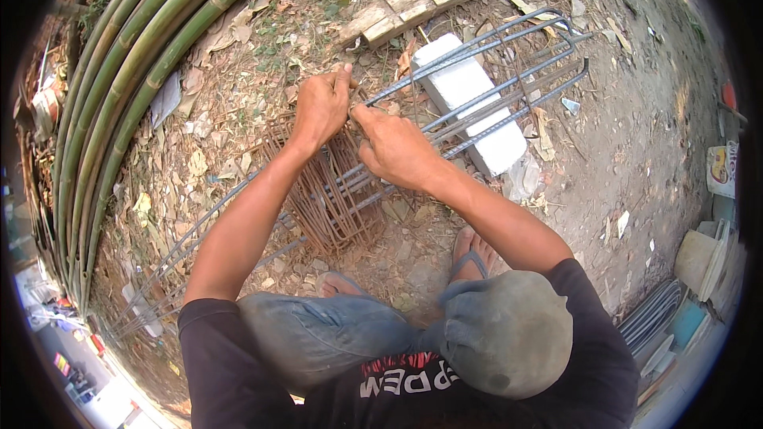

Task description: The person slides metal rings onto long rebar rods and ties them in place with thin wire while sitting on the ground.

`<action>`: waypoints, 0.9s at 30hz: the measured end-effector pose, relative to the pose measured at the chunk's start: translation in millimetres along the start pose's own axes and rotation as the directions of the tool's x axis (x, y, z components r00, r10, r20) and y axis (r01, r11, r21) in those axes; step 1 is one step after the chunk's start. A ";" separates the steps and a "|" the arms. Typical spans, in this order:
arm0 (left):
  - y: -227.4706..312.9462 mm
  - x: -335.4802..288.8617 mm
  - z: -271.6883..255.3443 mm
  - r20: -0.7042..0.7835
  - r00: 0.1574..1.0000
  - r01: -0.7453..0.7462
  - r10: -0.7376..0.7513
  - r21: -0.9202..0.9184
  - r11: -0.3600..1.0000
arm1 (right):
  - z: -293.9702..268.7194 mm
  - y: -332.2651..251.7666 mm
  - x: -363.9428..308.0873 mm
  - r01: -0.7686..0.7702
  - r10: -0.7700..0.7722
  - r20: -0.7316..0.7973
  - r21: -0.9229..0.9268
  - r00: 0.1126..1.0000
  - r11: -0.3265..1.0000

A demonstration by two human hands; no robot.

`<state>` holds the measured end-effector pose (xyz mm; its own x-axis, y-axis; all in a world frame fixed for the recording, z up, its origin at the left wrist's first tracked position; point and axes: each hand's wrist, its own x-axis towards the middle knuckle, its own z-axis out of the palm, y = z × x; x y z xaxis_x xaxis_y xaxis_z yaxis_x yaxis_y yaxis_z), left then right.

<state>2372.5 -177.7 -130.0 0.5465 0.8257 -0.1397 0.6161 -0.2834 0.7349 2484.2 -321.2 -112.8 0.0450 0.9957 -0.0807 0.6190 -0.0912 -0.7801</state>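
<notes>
Long steel rebars (469, 105) run from the lower left to the upper right, with hooked far ends. Rusty square stirrups (334, 206) are bunched around them near the middle. My left hand (319, 108) is closed above the bunch, thumb pointing up, close to the top bar. Just to its right, my right hand (397, 147) is closed too, fingers curled at the same bar. What each hand pinches is hidden between the fingers. A white block (465, 99) lies under the bars on the right.
Green bamboo poles (131, 56) curve along the left. A weathered wooden plank (445, 0) lies at the far side. Dry leaves and scraps litter the dirt ground. My sandalled feet (473, 254) are close below the stirrups. Coiled grey tubing (652, 318) and containers stand at right.
</notes>
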 end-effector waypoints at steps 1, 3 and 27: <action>-0.6 1.2 -1.6 -0.001 0.998 -0.061 0.061 0.026 0.998 | 2.0 -0.3 -0.2 0.027 -0.027 -0.008 0.014 1.000 1.000; -3.0 1.6 -4.1 0.003 0.993 -0.122 0.122 0.048 0.991 | 4.6 -6.1 -4.7 0.056 -0.056 -0.032 -0.004 0.998 0.998; -22.2 17.9 -0.4 0.195 0.968 0.169 -0.158 -0.040 0.985 | 17.8 -4.5 1.5 0.079 -0.079 0.025 0.008 0.997 0.997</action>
<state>2368.4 -156.4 -148.5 0.5417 0.7494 -0.3808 0.6767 -0.1201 0.7264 2467.5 -319.6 -120.5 -0.0237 0.9991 -0.0339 0.6142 -0.0121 -0.7891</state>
